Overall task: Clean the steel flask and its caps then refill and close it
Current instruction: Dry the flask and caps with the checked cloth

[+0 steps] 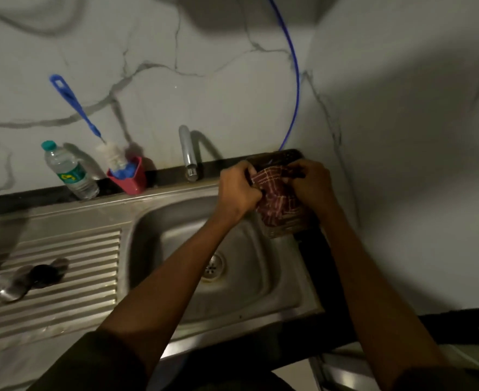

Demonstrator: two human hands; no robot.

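Observation:
Both hands work a dark red checked cloth (278,204) over the sink's back right corner. My left hand (239,187) grips its left edge and my right hand (311,183) pinches its top right. Whether the cloth wraps anything is hidden. The steel flask (12,283) lies on its side on the ribbed draining board, with a dark cap (45,275) and a steel cap (60,265) beside it, all blurred.
Steel sink basin (176,230) with its drain (213,268) lies below my arms. A tap (187,153) stands behind it. At the back left are a plastic water bottle (69,172), a red holder (129,179) and a blue bottle brush (74,105). A blue hose (294,66) runs up the wall.

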